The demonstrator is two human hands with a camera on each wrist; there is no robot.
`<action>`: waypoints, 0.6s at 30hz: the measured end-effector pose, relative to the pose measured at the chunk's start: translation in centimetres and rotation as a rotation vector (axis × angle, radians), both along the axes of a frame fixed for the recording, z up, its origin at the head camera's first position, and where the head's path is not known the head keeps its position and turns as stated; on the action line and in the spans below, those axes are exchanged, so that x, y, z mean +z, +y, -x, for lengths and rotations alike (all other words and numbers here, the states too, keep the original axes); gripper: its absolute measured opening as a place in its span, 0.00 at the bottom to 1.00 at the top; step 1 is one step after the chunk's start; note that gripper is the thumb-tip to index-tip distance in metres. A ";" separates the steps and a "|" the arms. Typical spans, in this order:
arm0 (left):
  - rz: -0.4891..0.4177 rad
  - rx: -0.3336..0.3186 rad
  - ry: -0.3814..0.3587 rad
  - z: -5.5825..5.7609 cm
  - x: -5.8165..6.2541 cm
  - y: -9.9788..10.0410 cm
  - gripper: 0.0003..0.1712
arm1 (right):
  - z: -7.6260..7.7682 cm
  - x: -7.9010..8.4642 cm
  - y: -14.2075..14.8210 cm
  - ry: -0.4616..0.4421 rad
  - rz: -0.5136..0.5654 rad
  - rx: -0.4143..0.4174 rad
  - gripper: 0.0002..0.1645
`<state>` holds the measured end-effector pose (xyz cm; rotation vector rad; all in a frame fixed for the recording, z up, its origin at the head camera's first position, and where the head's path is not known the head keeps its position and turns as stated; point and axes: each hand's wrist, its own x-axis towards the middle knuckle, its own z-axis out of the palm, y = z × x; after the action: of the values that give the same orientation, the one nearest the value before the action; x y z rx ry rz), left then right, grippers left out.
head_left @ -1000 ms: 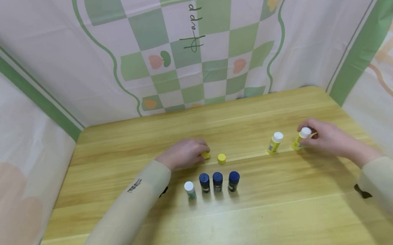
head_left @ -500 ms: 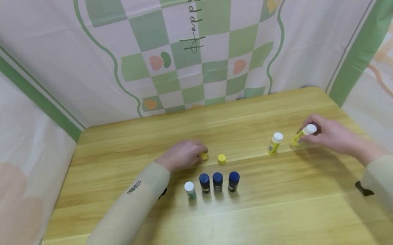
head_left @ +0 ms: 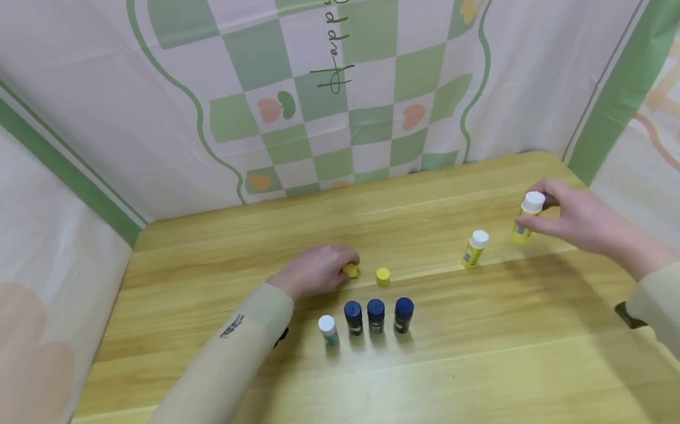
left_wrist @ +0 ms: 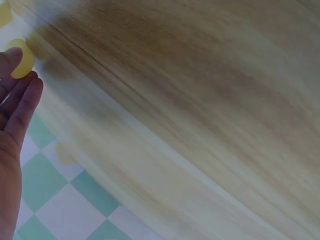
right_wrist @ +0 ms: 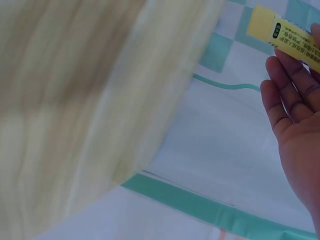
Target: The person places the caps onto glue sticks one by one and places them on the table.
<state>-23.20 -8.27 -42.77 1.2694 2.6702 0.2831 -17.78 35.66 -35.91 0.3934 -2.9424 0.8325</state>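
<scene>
My right hand (head_left: 580, 216) pinches a yellow glue stick (head_left: 523, 227) with a white cap, at the right of the table in the head view. In the right wrist view, the printed yellow barrel (right_wrist: 290, 37) of this glue stick lies between thumb and fingers. A second such glue stick (head_left: 473, 251) stands upright to its left. Left of centre, my left hand (head_left: 318, 269) pinches a small yellow round piece (head_left: 351, 271); the left wrist view shows it (left_wrist: 24, 62) between thumb and fingertips. A similar yellow piece (head_left: 383, 276) sits just right of that hand.
Nearer the body, three dark tubes with blue caps (head_left: 376, 315) stand in a row beside a slimmer white-capped tube (head_left: 328, 329). They are on a wooden table (head_left: 399, 401). A patterned curtain (head_left: 330, 122) hangs along its back edge.
My right hand has raised its glue stick off the table and carried it slightly back and to the right. My left hand has shifted a little left with the yellow piece.
</scene>
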 end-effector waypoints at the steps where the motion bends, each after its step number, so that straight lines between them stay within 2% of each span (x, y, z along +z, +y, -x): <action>1: -0.005 -0.001 0.002 0.0 0.0 0.0 0.17 | 0.0 0.2 -0.2 -0.003 -0.003 -0.003 0.22; 5: -0.043 -0.006 -0.001 0.0 -0.1 -0.4 0.14 | 0.0 1.2 -0.8 0.016 -0.021 -0.013 0.23; 8: -0.078 -0.002 -0.014 -0.1 0.0 -0.7 0.15 | -0.1 1.9 -1.4 0.077 -0.044 0.007 0.22; 12: -0.116 0.026 -0.040 -0.3 0.4 -1.2 0.17 | -0.2 2.8 -2.4 0.153 -0.063 0.061 0.20; 18: -0.162 0.082 -0.077 -0.7 1.2 -2.0 0.19 | -0.1 3.7 -4.3 0.199 -0.003 0.170 0.20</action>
<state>-22.53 -10.28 -41.52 1.1659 2.6830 0.5582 -17.69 31.33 -32.17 0.6913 -2.7554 0.7564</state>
